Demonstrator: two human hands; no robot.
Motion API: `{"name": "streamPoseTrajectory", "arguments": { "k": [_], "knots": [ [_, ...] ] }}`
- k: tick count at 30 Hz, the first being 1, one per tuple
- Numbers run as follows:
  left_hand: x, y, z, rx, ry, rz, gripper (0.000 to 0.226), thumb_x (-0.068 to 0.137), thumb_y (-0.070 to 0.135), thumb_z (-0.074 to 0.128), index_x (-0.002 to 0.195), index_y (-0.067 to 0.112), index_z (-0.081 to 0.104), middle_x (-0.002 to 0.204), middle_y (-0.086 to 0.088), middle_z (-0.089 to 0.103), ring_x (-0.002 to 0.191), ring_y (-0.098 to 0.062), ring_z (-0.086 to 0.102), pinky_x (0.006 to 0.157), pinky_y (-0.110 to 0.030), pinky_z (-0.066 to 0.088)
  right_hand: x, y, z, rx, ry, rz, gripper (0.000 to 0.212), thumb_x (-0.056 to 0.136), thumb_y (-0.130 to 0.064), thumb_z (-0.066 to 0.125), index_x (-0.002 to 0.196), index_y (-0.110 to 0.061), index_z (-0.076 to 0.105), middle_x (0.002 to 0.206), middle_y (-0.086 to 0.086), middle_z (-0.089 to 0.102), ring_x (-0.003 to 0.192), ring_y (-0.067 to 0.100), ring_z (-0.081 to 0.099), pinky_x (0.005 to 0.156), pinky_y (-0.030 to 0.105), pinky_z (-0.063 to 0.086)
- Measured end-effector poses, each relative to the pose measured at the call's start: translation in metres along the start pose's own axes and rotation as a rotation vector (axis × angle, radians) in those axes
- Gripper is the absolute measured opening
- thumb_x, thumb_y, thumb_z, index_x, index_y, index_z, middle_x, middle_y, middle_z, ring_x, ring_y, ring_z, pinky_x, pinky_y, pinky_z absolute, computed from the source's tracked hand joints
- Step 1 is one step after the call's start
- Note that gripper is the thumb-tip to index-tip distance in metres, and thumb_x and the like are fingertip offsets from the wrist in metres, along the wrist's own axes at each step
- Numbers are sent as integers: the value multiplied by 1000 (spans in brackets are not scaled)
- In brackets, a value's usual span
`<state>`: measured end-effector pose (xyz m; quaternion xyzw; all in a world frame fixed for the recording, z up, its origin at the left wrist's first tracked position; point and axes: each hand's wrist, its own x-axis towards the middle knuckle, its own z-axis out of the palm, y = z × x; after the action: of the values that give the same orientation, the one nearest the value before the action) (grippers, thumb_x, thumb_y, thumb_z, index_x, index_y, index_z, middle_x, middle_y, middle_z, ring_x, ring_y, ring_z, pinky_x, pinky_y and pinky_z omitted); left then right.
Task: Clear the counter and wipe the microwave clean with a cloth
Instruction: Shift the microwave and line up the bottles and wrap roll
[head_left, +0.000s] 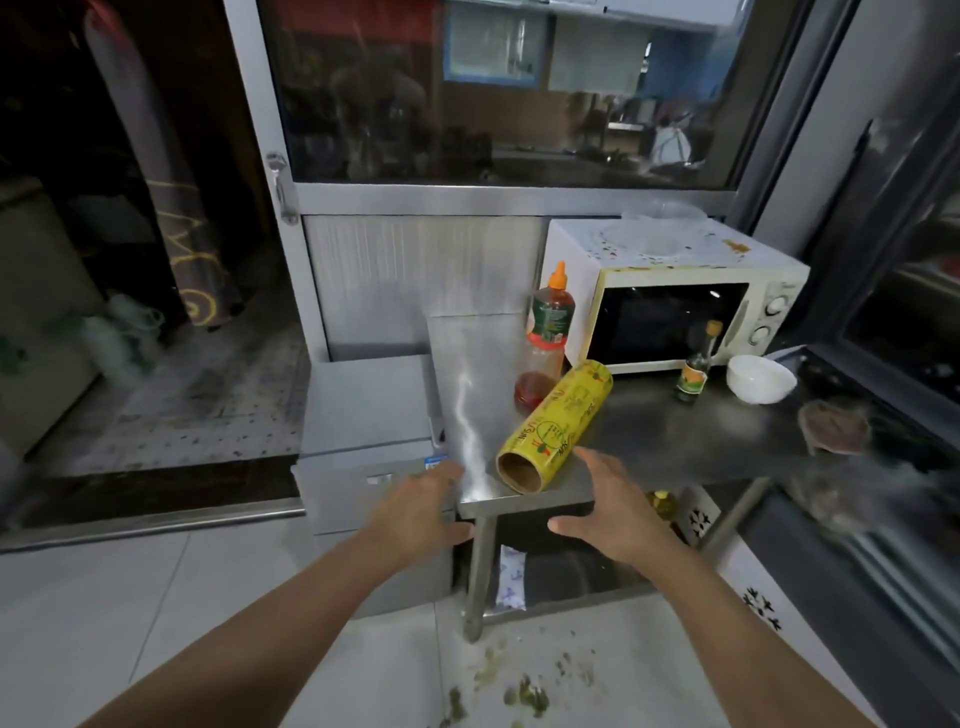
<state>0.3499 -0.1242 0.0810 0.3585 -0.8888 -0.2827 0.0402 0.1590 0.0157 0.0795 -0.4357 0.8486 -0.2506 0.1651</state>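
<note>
A stained white microwave (675, 306) stands at the back of a steel counter (675, 431). On the counter lie a yellow roll of cling film (558, 421), a red sauce bottle with an orange cap (548, 338), a small dark bottle (696, 364), a white bowl (761, 378) and a brownish cloth (834, 428). My left hand (421, 512) and my right hand (610, 506) are stretched out with relaxed fingers on either side of the roll's near end, both empty and apart from it.
A grey chest appliance (371, 436) stands left of the counter. A lower shelf (571, 566) holds a patterned bag and a yellow oil bottle (662, 504). Dirt spots mark the floor tiles (519, 691). A glass window frame runs along the right.
</note>
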Motion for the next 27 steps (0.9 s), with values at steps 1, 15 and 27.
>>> {"name": "streamPoseTrajectory", "arguments": {
  "k": [1,15,27],
  "knots": [
    [14,-3,0,10,-12,3,69,79,31,70,138,24,36,134,-2,51,117,-20,52,97,-35,45,13,1,5,7,4,4,99,68,-37,80,146,-25,20,150,0,25,136,20,31,109,36,31],
    [171,-30,27,-12,-198,163,77,75,28,74,141,24,32,133,-6,53,121,-21,51,96,-36,45,106,26,49,97,-53,192,105,69,-29,81,148,-30,12,152,-4,21,140,18,20,110,31,25],
    [244,-50,56,-14,-384,520,96,76,23,70,147,39,7,131,-3,55,104,-21,60,85,-35,51,105,1,102,157,122,416,107,70,-19,79,149,-28,7,147,0,35,129,16,39,93,17,34]
  ]
}}
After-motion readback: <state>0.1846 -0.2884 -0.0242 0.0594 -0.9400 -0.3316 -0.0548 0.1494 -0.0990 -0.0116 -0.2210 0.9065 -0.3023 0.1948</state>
